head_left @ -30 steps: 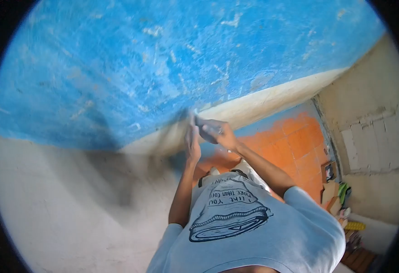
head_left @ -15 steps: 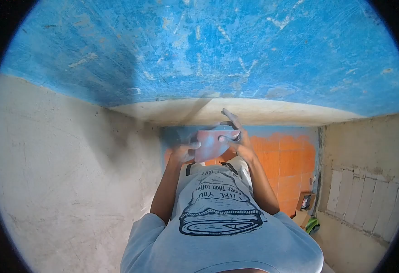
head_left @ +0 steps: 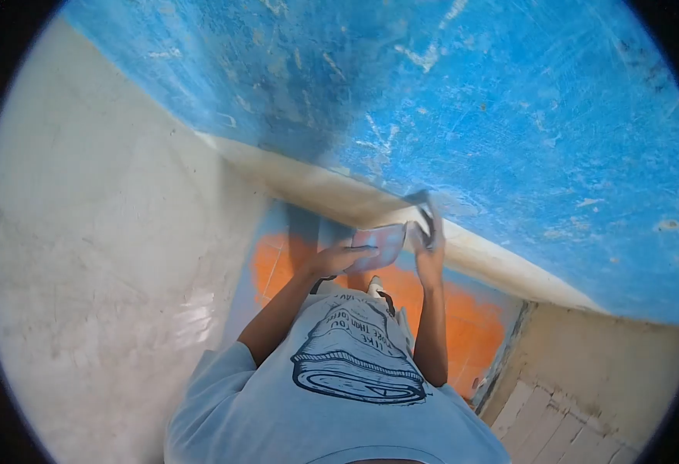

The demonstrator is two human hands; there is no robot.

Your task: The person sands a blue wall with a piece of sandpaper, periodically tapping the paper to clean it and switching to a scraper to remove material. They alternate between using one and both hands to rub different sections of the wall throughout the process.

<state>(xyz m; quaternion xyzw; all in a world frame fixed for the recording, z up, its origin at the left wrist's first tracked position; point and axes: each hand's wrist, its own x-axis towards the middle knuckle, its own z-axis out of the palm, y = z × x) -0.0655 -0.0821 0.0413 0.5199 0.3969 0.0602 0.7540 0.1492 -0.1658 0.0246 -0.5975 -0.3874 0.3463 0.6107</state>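
The left hand point(head_left: 345, 259) is holding a thin, bendy sheet point(head_left: 383, 246), with the thumb lying on top of it. The sheet is looking pink with cloudy grey-blue patches, and it is curving a bit. It is hanging in the air in front of the person's tummy, over the floor point(head_left: 471, 329). No words are showing on it.

The right hand point(head_left: 430, 226) is pointing up beside the other end of the sheet. Its fingers are bending and standing apart, and it is looking blurry. I cannot tell if it is touching the sheet's edge.

The person is wearing a light blue shirt point(head_left: 278, 417). Black writing point(head_left: 363, 329) on the front is showing upside down. It is saying "LIKE YOU" and "MORE THAN COFFEE", but the last letters are hard to see. A smaller line near the bottom of the shirt is too tiny to read. A black line drawing point(head_left: 359, 379) is sitting by the words.

A big blue wall point(head_left: 510, 139) with pale scratches is filling the top, and a dark shadow is falling on it. A cream strip point(head_left: 308, 182) is running under the blue. A grey-white wall point(head_left: 100, 232) is standing on the left. The floor is showing orange tiles with blue-grey edges.
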